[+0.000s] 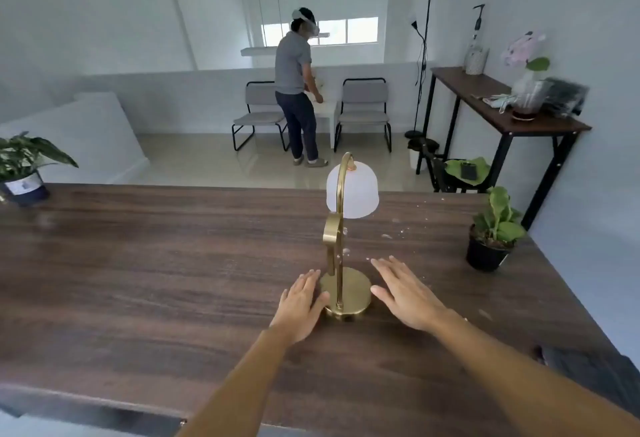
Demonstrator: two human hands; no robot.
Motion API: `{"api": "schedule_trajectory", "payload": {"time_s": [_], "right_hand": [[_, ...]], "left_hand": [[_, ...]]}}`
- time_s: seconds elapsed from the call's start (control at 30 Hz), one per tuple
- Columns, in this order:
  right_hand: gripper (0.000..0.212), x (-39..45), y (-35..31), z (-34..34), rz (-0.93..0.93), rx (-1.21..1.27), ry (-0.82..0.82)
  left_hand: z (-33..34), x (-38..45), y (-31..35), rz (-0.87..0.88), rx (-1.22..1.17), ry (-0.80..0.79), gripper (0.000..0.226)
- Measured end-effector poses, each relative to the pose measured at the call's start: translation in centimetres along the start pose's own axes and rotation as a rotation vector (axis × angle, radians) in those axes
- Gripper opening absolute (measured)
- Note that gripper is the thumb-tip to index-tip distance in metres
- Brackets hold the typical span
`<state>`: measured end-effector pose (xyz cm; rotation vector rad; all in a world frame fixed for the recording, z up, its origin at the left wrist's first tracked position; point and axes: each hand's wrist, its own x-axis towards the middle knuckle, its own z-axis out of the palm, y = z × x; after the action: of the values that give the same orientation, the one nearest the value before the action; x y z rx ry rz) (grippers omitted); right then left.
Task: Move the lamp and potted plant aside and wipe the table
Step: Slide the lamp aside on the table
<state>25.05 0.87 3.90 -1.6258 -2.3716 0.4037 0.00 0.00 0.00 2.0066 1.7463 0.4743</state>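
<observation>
My left hand [300,305] and right hand [405,293] lie flat, fingers [388,268] loosely spread; lamp [344,249] base between my thumbs. Potted plant [493,234] well right.

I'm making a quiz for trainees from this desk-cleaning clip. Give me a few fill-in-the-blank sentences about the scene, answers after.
1. The lamp has a round base of ____ colour.
2. Both hands, left hand and right hand, lie open on either side of the lamp's ____.
3. The potted plant in the black pot stands near the table's ____ edge.

Answers: gold; base; right
</observation>
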Motion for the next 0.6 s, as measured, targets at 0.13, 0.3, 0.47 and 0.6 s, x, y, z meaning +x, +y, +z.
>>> {"api": "schedule_trajectory", "payload": {"time_s": [0.13, 0.3, 0.47, 0.6], "right_hand": [[0.097, -0.9, -1.2, 3.7, -0.021, 0.005, -0.077], [0.090, -0.2, -2.5, 7.0, 0.046, 0.048, 0.016], [0.080, 2.3, -4.1, 7.3, 0.032, -0.004, 0.019], [0.067, 5.1, -5.3, 7.3, 0.029, -0.006, -0.006]], "left_hand": [[2.3, -2.2, -0.3, 0.075, 0.125, 0.017, 0.062], [2.3, -2.3, -1.0, 0.082, 0.199, 0.067, 0.058], [1.5, -1.2, -3.0, 0.046, 0.191, 0.111, 0.057], [0.5, 0.1, -4.6, 0.007, 0.185, 0.143, 0.054]]}}
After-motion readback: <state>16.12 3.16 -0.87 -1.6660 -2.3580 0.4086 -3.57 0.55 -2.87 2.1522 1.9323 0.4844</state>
